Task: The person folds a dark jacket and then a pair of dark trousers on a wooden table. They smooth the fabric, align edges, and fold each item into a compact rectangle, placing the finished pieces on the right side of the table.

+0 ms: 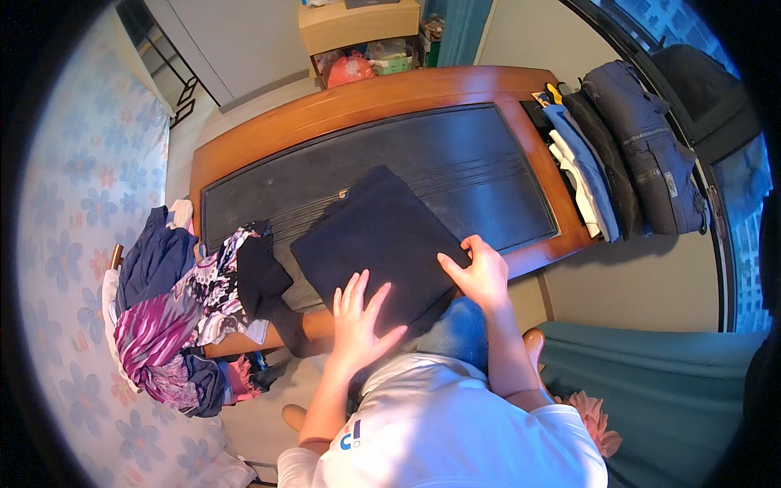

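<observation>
A black folded garment [384, 238] lies in front of me on a wooden desk with a dark inset top [464, 137]. My left hand [360, 323] rests flat on its near left part, fingers spread and palm down. At the garment's right corner is my right hand [482, 271], its thumb on top and its fingers curled at the edge. The fingers' undersides are hidden. A small metallic piece [343, 194] shows beside the garment's far left edge. Some layers stick out beneath the near right side.
Loose clothes hang over the desk's left end, among them a purple striped cloth [152, 329], a navy garment [158, 262] and a black garment [259, 268]. At the right end stand folded clothes [579, 177] beside a dark bag [647, 146]. A drawer cabinet [360, 27] is behind.
</observation>
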`<control>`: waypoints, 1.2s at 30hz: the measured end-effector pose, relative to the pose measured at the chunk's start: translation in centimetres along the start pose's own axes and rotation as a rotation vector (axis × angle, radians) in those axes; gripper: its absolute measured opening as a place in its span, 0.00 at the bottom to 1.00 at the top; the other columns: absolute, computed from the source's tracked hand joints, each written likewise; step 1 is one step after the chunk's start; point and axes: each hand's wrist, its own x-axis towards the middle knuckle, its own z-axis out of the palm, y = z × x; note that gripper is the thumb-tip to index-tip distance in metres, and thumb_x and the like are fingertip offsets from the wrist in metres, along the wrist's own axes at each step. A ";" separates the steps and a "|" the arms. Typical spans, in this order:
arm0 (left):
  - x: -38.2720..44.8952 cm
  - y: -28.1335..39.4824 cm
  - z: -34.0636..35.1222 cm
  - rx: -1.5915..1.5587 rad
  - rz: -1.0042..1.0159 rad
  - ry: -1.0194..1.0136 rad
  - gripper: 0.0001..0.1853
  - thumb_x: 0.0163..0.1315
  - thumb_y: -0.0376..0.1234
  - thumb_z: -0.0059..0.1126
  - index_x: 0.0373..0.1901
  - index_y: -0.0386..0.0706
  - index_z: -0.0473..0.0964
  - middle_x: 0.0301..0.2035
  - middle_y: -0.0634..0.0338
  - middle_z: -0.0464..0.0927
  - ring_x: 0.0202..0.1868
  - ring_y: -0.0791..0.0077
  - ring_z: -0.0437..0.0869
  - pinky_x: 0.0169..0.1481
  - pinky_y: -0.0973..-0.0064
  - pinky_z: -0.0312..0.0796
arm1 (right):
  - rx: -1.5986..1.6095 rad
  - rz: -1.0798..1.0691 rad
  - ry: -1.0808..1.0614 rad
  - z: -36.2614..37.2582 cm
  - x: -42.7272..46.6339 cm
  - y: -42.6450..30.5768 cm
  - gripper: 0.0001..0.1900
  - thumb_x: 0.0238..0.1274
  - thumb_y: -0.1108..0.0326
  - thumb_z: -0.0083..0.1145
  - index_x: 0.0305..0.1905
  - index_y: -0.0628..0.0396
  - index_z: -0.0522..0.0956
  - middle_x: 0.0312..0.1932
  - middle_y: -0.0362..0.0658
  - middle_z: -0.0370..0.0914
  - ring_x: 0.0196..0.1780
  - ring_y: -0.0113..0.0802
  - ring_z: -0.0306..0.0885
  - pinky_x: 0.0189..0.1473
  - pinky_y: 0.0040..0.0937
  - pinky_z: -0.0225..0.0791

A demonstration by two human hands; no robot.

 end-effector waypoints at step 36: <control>3.1 -5.3 1.4 0.013 -0.165 0.313 0.27 0.57 0.40 0.61 0.61 0.49 0.73 0.71 0.54 0.60 0.75 0.52 0.52 0.75 0.43 0.36 | 0.061 -0.153 0.179 4.7 2.7 3.3 0.24 0.55 0.47 0.63 0.42 0.61 0.80 0.36 0.51 0.82 0.45 0.49 0.80 0.46 0.43 0.72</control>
